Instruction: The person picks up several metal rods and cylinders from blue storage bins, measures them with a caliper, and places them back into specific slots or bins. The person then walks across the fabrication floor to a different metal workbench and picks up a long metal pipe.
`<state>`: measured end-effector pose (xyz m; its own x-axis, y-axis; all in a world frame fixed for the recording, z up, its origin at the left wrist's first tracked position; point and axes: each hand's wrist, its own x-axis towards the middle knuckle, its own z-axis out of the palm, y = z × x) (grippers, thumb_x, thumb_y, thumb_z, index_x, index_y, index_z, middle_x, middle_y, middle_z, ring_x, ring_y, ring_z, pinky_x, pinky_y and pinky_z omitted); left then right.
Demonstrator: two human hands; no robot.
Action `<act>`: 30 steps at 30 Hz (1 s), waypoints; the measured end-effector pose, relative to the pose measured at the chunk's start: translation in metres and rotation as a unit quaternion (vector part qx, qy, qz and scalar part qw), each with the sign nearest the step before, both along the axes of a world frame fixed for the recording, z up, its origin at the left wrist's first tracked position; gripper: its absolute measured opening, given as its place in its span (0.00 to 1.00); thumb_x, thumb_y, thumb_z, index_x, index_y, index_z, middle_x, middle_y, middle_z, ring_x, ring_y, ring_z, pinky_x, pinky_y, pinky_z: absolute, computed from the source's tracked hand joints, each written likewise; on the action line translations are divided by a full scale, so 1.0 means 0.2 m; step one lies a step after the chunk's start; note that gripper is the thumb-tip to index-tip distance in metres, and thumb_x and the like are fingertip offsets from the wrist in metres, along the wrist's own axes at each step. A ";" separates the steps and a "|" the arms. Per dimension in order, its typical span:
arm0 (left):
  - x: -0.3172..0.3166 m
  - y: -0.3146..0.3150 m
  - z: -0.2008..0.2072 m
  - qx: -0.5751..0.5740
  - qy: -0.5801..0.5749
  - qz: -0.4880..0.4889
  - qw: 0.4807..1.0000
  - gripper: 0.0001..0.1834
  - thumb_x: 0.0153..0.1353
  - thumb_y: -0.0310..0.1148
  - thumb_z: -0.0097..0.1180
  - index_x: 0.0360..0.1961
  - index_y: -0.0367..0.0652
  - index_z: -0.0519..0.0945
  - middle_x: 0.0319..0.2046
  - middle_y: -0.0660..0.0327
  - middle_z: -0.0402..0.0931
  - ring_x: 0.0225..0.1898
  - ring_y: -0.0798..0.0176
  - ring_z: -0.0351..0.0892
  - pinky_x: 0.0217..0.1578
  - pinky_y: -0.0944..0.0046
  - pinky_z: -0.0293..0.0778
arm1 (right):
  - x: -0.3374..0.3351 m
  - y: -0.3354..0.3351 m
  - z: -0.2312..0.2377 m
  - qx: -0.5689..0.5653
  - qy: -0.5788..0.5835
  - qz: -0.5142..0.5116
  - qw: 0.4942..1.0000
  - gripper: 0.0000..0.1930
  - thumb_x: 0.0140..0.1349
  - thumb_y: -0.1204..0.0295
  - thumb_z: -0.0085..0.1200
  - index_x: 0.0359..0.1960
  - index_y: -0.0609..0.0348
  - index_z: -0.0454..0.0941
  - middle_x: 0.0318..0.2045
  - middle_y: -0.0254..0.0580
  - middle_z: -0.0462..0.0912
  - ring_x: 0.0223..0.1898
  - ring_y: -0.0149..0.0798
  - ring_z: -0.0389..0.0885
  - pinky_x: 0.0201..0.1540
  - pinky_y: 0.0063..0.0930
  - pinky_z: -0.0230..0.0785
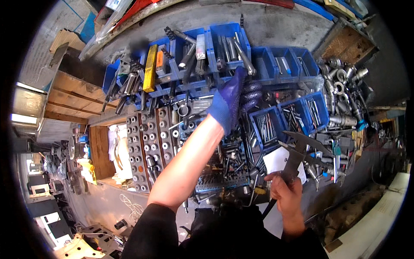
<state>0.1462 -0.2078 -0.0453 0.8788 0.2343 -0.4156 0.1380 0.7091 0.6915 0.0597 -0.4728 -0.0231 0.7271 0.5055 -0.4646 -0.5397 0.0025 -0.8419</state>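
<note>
Blue-gloved, your left hand (236, 97) reaches the front of a blue bin (226, 28), thumb beside a steel rod (245, 59); whether those fingers grip it, I cannot tell. Your bare right hand (288, 194) is clamped around the caliper (293, 163), above white paper (273, 159). Best keep its measuring tips clear of loose metal and your gloved grip well round the shaft.
</note>
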 end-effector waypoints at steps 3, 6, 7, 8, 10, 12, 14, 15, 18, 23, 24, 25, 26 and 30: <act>0.15 0.01 0.04 -0.090 0.041 0.032 0.995 0.25 0.65 0.52 0.52 0.49 0.40 0.75 0.40 0.53 0.82 0.35 0.61 0.83 0.31 0.69 0.79 | 0.05 0.01 -0.04 0.005 0.009 -0.011 1.000 0.17 0.66 0.66 0.53 0.38 0.74 0.75 0.13 0.26 0.62 0.12 0.18 0.53 0.17 0.19 0.42; 0.23 0.02 0.00 -0.046 0.041 0.047 0.997 0.19 0.66 0.45 0.52 0.47 0.40 0.77 0.38 0.55 0.82 0.31 0.63 0.82 0.26 0.72 0.77 | 0.11 0.02 -0.06 0.008 0.022 -0.007 1.000 0.17 0.66 0.66 0.53 0.37 0.75 0.75 0.13 0.26 0.63 0.12 0.19 0.53 0.16 0.19 0.42; 0.24 0.04 -0.01 -0.033 0.031 0.016 0.999 0.16 0.66 0.41 0.52 0.46 0.41 0.78 0.37 0.58 0.82 0.30 0.67 0.81 0.25 0.74 0.75 | 0.12 0.02 -0.06 0.003 0.026 -0.009 1.000 0.17 0.65 0.66 0.53 0.37 0.75 0.76 0.13 0.26 0.63 0.12 0.19 0.53 0.17 0.19 0.42; 0.22 0.04 -0.03 -0.009 0.032 0.011 0.999 0.15 0.66 0.40 0.52 0.47 0.41 0.78 0.37 0.59 0.82 0.29 0.68 0.80 0.24 0.74 0.74 | 0.13 0.02 -0.06 -0.001 0.030 -0.011 0.999 0.17 0.65 0.66 0.53 0.37 0.75 0.76 0.13 0.25 0.63 0.12 0.19 0.53 0.17 0.19 0.42; 0.17 0.02 -0.03 0.040 0.035 0.000 0.999 0.15 0.66 0.40 0.53 0.47 0.41 0.78 0.36 0.61 0.82 0.28 0.71 0.79 0.24 0.75 0.72 | 0.16 0.02 -0.08 -0.005 0.032 -0.012 0.999 0.17 0.65 0.65 0.54 0.37 0.75 0.76 0.13 0.25 0.63 0.13 0.19 0.53 0.17 0.19 0.42; 0.13 0.00 -0.08 0.041 -0.021 -0.007 0.999 0.17 0.65 0.38 0.54 0.50 0.39 0.77 0.36 0.63 0.81 0.29 0.72 0.77 0.25 0.74 0.71 | 0.17 0.02 -0.09 -0.006 0.030 -0.011 0.999 0.17 0.64 0.65 0.55 0.37 0.75 0.76 0.13 0.26 0.63 0.13 0.19 0.54 0.17 0.18 0.43; 0.06 -0.03 -0.12 0.026 -0.079 -0.016 0.996 0.18 0.65 0.37 0.54 0.52 0.38 0.76 0.37 0.62 0.81 0.30 0.72 0.77 0.26 0.74 0.72 | 0.20 0.03 -0.10 -0.007 0.031 -0.016 0.999 0.18 0.64 0.65 0.55 0.36 0.74 0.76 0.13 0.26 0.63 0.13 0.19 0.54 0.17 0.18 0.43; 0.01 -0.04 -0.08 0.028 -0.095 -0.035 0.994 0.20 0.64 0.34 0.54 0.55 0.36 0.74 0.40 0.60 0.81 0.35 0.69 0.79 0.34 0.70 0.75 | 0.20 0.03 -0.10 -0.009 0.033 -0.020 0.999 0.18 0.64 0.64 0.55 0.36 0.74 0.76 0.13 0.26 0.64 0.13 0.19 0.54 0.17 0.18 0.43; -0.05 -0.06 -0.08 0.039 -0.188 -0.027 0.981 0.23 0.62 0.31 0.56 0.58 0.36 0.72 0.46 0.56 0.79 0.42 0.64 0.80 0.44 0.66 0.77 | 0.23 0.04 -0.12 -0.006 0.032 -0.025 0.999 0.18 0.64 0.64 0.55 0.35 0.74 0.76 0.13 0.26 0.64 0.14 0.19 0.54 0.18 0.18 0.43; -0.12 -0.02 0.00 0.029 -0.210 -0.074 0.975 0.36 0.53 0.28 0.57 0.64 0.34 0.63 0.53 0.51 0.76 0.51 0.57 0.78 0.50 0.60 0.75 | 0.24 0.07 -0.11 -0.005 0.021 -0.026 0.999 0.18 0.65 0.64 0.55 0.36 0.73 0.76 0.14 0.26 0.64 0.14 0.19 0.54 0.18 0.18 0.43; -0.13 -0.01 0.02 0.022 -0.210 -0.080 0.974 0.36 0.53 0.28 0.57 0.65 0.35 0.63 0.53 0.51 0.76 0.51 0.57 0.78 0.50 0.60 0.75 | 0.24 0.07 -0.11 -0.002 0.023 -0.026 0.999 0.18 0.65 0.64 0.55 0.36 0.73 0.76 0.14 0.26 0.64 0.15 0.19 0.54 0.19 0.18 0.43; -0.13 0.00 0.04 0.014 -0.210 -0.087 0.974 0.36 0.53 0.28 0.57 0.65 0.35 0.63 0.53 0.51 0.76 0.50 0.57 0.78 0.49 0.61 0.75 | 0.24 0.07 -0.11 0.000 0.025 -0.025 0.999 0.18 0.65 0.64 0.55 0.36 0.73 0.76 0.14 0.25 0.63 0.15 0.19 0.54 0.19 0.18 0.43; -0.14 -0.01 0.07 0.021 -0.201 -0.086 0.976 0.35 0.54 0.28 0.57 0.64 0.35 0.64 0.52 0.52 0.76 0.49 0.58 0.79 0.49 0.61 0.75 | 0.24 0.07 -0.11 0.001 0.027 -0.025 0.999 0.18 0.65 0.64 0.55 0.36 0.73 0.76 0.14 0.25 0.63 0.15 0.19 0.54 0.19 0.18 0.43; -0.19 -0.02 0.12 0.067 -0.168 -0.074 0.981 0.29 0.57 0.26 0.56 0.62 0.35 0.67 0.47 0.54 0.79 0.44 0.62 0.80 0.45 0.64 0.76 | 0.22 0.08 -0.10 0.004 0.034 -0.017 0.999 0.18 0.65 0.64 0.54 0.36 0.73 0.76 0.14 0.25 0.63 0.15 0.19 0.53 0.19 0.18 0.43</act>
